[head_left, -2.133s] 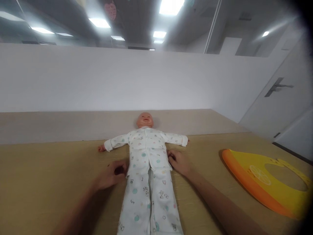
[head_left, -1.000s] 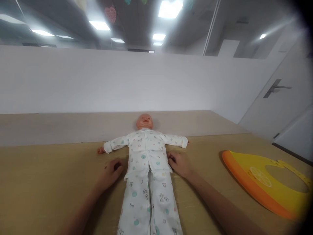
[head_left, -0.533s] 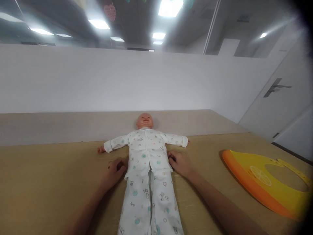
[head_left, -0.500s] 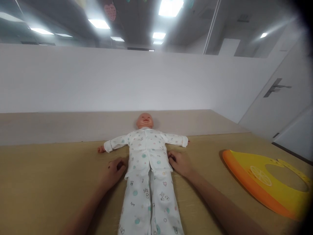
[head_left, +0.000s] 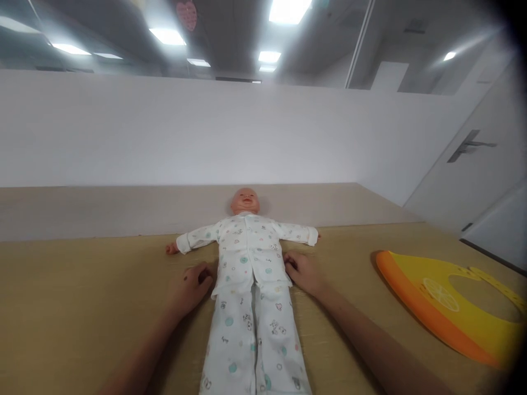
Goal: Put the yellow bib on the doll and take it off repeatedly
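Not much moved: left hand [head_left: 190, 285] just crept closer to the plastic baby doll in white printed pyjamas [head_left: 249, 258], lying head-away on the tan wooden table [head_left: 82, 307]. It and the right hand [head_left: 302, 272] flank the doll's waist, equally close, fingers curled on the cloth; can't tell if they're pinching.

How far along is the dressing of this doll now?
Done: the doll lies on its back on the table, wearing shirt and trousers. In hand: the left hand and right hand rest at the shirt hem, one each side. Not done: the yellow bib lies apart, unused.
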Demonstrator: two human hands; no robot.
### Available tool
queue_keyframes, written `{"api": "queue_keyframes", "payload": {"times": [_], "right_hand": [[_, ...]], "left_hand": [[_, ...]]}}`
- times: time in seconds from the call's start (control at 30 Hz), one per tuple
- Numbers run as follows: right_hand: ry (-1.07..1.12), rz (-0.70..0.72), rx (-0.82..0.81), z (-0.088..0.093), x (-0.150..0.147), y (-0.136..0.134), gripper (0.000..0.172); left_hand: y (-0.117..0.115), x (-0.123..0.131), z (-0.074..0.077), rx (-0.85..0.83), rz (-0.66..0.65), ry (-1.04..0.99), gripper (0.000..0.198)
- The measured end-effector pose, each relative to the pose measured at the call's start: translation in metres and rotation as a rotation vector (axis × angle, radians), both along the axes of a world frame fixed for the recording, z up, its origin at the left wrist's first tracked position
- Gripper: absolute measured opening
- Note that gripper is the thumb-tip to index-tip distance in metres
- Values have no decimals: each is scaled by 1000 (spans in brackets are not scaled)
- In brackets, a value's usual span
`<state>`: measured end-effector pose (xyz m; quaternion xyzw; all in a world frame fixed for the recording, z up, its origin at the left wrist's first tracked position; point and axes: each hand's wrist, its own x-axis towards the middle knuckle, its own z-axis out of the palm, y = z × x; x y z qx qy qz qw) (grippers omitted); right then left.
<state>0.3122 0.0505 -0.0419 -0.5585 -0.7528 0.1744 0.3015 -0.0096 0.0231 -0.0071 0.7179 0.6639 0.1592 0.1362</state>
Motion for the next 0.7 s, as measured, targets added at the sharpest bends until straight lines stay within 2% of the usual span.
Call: {"api": "queue_keyframes", "payload": {"times": [0.5,0.63,0.7], "right_hand": [[-14,-23,-15,6,0,-3,17],[184,15,-3,4,1,-3,15],[314,37,-50,8,12,0,14]], "left_hand": [[0,1,3,3,-3,32,13],[0,-1,1,-11,-12,-10,16],[0,-1,1,7,-42,-26,16]]}}
